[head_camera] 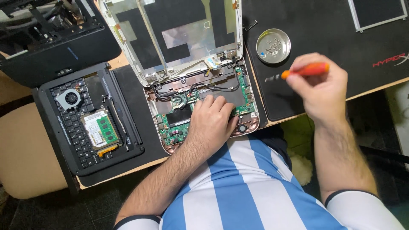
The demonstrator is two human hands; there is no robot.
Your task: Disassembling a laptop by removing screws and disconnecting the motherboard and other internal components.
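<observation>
Two bare hands over an opened small laptop point(200, 85) at desk edge, directly ahead of striped shirt point(238, 187). Left hand point(211, 119) laid flat, palm down, fingers loosely spread on exposed green circuit board point(179, 127) and dark panel beside it; nothing clasped. Right hand point(320, 87) raised off to the right, above black desk mat point(332, 38), fingers closed round orange-handled screwdriver point(298, 71), metal tip pointing left toward the laptop, clear of it.

Laptop condition: keyboard cover removed, base shell pinkish-copper, internals uncovered. Board green with small chips and connectors; black cables routed across upper part near hinges. Lid tilted back, screen panel gone, inner surface silver foil with black patches and a thin wire running up it.

Round metal dish point(273, 46) on the mat, just right of the lid, small screws inside. Left of the laptop, well apart from both hands: black keyboard panel point(91, 123) lying on dark underlay, with small fan point(69, 99) and green memory module point(105, 130) resting on top. Flat screen panel point(379, 12) at upper right corner.
</observation>
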